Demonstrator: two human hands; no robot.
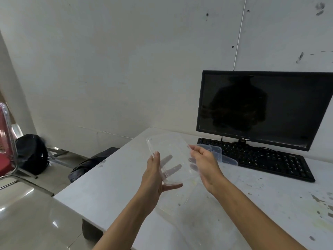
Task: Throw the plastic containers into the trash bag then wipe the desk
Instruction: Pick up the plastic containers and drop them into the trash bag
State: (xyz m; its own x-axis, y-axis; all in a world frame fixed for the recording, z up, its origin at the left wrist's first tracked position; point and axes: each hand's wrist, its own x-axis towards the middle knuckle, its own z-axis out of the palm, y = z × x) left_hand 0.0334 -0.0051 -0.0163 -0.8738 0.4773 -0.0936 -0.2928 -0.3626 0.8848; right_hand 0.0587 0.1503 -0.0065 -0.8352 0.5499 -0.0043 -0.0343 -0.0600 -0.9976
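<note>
Both hands hold a clear plastic container (pixel 169 148) up over the white desk (pixel 108 192). My left hand (pixel 155 177) grips its left edge, thumb on the near face and fingers showing through the plastic behind. At its right edge my right hand (pixel 205 165) holds it with curled fingers. A second clear container (pixel 182 201) lies flat on the desk below the hands. Another clear container with a lid (pixel 225 157) sits on the desk in front of the keyboard. A black bag (pixel 86 166) lies on the floor by the desk's left edge.
A dark monitor (pixel 261 107) and a black keyboard (pixel 261 157) stand at the back right of the desk. The desk's right part (pixel 306 204) is stained. On the floor at the left lie a black backpack (pixel 30 152) and a metal chair with a red seat (pixel 7 141).
</note>
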